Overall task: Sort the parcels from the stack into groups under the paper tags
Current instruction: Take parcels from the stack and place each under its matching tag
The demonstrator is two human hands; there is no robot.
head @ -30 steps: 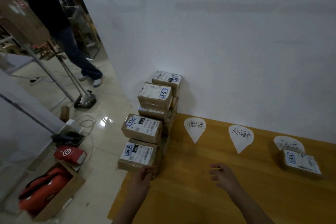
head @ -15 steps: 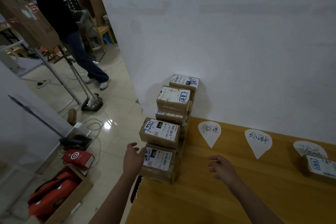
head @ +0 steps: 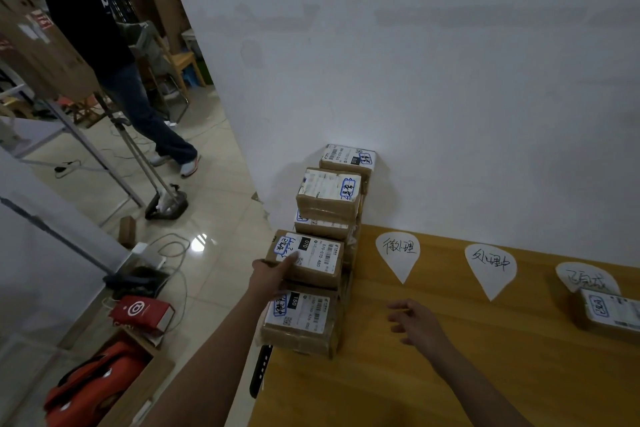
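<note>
- The upper front parcel (head: 306, 258) of the stack, labelled "070", is gripped at its left edge by the left hand (head: 272, 277); "150" is printed on the parcel beneath (head: 300, 319).
- The right hand (head: 417, 322) is held loosely open, empty, above the wooden table (head: 433, 374).
- Three handwritten paper tags (head: 398, 255) are laid along the wall; one parcel (head: 607, 314) is placed under the rightmost.

Your parcels (head: 313, 258) at ten o'clock are brown cardboard wrapped in glossy clear tape, each topped with a matt white paper label; your table (head: 433, 374) is smooth wood-grain with a dull sheen; the three tags (head: 398, 255) at one o'clock are plain matt white paper, inked by hand; the wall (head: 415, 80) behind looks matt and faintly scuffed; the floor tiles (head: 207, 218) at nine o'clock are polished, throwing back a bright glare.
</note>
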